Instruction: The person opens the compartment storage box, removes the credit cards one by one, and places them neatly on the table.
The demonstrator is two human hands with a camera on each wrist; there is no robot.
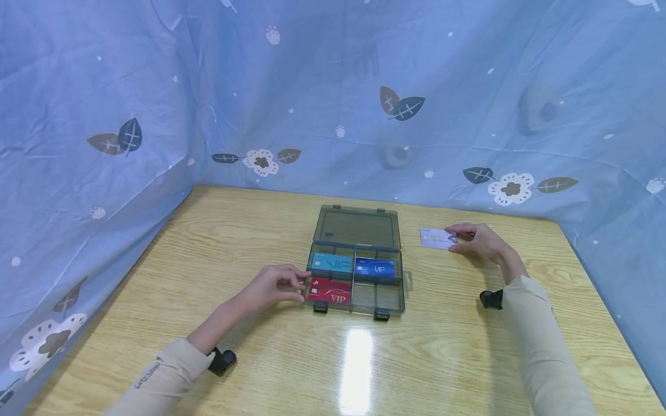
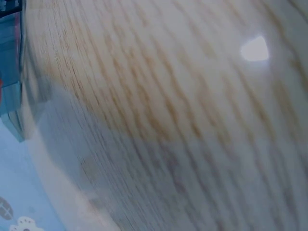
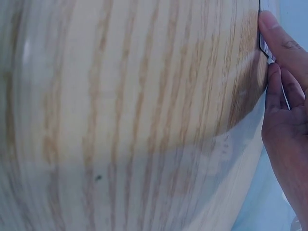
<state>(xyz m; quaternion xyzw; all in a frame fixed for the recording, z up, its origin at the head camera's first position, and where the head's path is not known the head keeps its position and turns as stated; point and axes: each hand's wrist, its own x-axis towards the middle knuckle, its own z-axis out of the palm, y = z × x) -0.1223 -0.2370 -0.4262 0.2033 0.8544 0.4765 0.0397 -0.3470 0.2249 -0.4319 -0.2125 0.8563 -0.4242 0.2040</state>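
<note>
In the head view a smoky see-through plastic box (image 1: pixel 403 289) lies on the table with its lid (image 1: pixel 358 226) folded back. A teal VIP card (image 1: pixel 330 263) and a blue VIP card (image 1: pixel 376 267) lie in its far compartments, a red VIP card (image 1: pixel 329 290) in the near left one. The near right compartment (image 1: pixel 376 296) holds no card. At the box's left edge is my left hand (image 1: pixel 273 285), fingers loosely bent; whether they touch the wall is hard to tell. My right hand (image 1: pixel 481 240) pinches the right end of a white VIP card (image 1: pixel 434 238), right of the lid.
The wooden table (image 1: pixel 234 231) carries the box near its middle. A blue patterned cloth (image 1: pixel 333 104) hangs along the back and sides. Black wrist straps (image 1: pixel 222 362) stick out below both sleeves. Light glares off the front of the table.
</note>
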